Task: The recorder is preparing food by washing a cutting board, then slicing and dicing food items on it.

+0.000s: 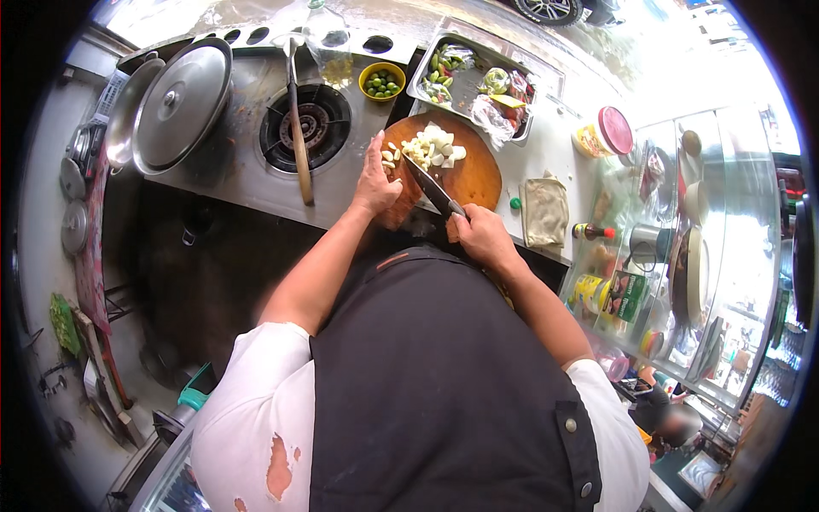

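A round wooden chopping board (483,173) lies before me at the counter's near edge. My right hand (484,233) grips the handle of a kitchen knife (434,190), its dark blade pointing up and left across the board. The blade's tip is beside a heap of chopped garlic (417,152). White chunks (441,144), perhaps onion, are piled against this heap. On the board's left part sit several whole garlic cloves (388,160). My left hand (377,182) is at the board's left edge by these cloves, fingers extended and thumb apart, with nothing visible in it.
Left stands a gas burner (306,125) with a wooden-handled tool (298,141) across it, beside a large lidded pot (182,105). Behind are a yellow bowl of green citrus (382,82) and a metal vegetable tray (470,77). Right are a folded cloth (545,212) and a red-lidded tub (603,132).
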Demonstrator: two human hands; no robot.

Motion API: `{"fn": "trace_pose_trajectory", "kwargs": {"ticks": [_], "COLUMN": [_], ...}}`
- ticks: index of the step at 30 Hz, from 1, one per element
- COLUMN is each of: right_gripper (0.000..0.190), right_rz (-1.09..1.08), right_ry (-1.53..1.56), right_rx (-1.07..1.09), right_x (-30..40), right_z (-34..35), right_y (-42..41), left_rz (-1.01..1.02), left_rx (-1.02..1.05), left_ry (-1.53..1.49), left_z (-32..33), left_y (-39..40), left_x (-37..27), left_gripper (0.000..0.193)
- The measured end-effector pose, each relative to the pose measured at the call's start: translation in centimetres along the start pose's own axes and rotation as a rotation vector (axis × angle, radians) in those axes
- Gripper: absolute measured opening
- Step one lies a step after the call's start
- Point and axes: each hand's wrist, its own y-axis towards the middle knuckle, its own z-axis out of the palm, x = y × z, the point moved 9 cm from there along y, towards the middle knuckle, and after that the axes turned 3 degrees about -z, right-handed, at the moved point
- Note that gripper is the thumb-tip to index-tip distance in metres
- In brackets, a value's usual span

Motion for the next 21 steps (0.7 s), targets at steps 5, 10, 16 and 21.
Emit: {"fn": "trace_pose_trajectory", "kwargs": {"ticks": [5, 10, 16, 21], "right_gripper": [0.033, 0.033, 0.033, 0.026], "right_rz": [0.007, 0.007, -0.028, -0.137], "right_ry": [0.003, -0.02, -0.023, -0.056], "right_rx": [0.05, 0.013, -0.014, -0.084], "right_x": [0.8, 0.7, 1.7, 3.2], "right_z": [-0.1, -0.2, -0.1, 0.1], "right_y": [0.2, 0.5, 1.7, 2.8], "left_rz": [0.011, 0.029, -0.102, -0.043], "left_rx": [0.012, -0.02, 0.031, 0.065], "left_ry": [0.206, 0.368, 0.458, 0.47], "left_z": [-1.4, -2.9, -3.0, -1.4], "left_y": [-0.5, -1.0, -0.6, 1.3], "left_x": [0.0, 0.1, 0.1, -0.8], "left_gripper": [0.111, 0.112, 0.099, 0.094]}}
